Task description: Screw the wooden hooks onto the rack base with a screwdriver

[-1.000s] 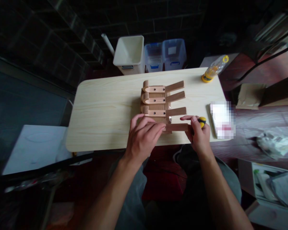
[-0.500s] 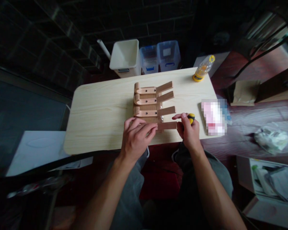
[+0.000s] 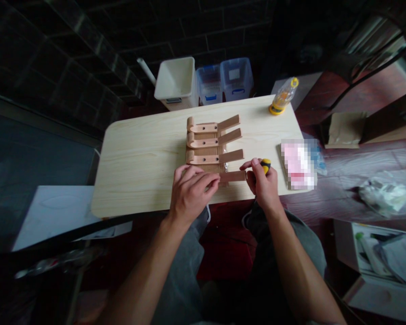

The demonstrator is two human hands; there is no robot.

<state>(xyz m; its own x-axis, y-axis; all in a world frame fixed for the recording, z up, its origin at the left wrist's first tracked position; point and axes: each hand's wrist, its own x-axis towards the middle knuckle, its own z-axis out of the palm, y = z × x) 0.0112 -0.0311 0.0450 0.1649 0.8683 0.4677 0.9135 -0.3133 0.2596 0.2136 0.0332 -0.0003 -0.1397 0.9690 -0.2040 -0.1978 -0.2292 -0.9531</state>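
Note:
On the table, a wooden rack point(image 3: 206, 150) carries a row of wooden hooks with angled arms. The three farther hooks each show two dark screw heads. My left hand point(image 3: 191, 192) lies over the nearest hook point(image 3: 232, 176), thumb and fingertips pinched together at its middle. Whatever is between those fingertips is hidden. My right hand point(image 3: 265, 183) is wrapped round a yellow-and-black screwdriver handle point(image 3: 266, 165), just right of that hook's end; its shaft cannot be made out. Small shiny metal pieces point(image 3: 226, 166) show beside the rack's right edge.
A clear bottle with yellow cap and base point(image 3: 283, 97) stands at the table's far right corner. A blurred-out pink and white item point(image 3: 296, 164) lies at the right edge. Behind the table point(image 3: 138, 158) stand a white bin point(image 3: 174, 95) and two clear boxes point(image 3: 237, 76).
The whole view has shifted slightly, with the table and rack a little further left. Both hands keep nearly the same pose at the nearest hook.

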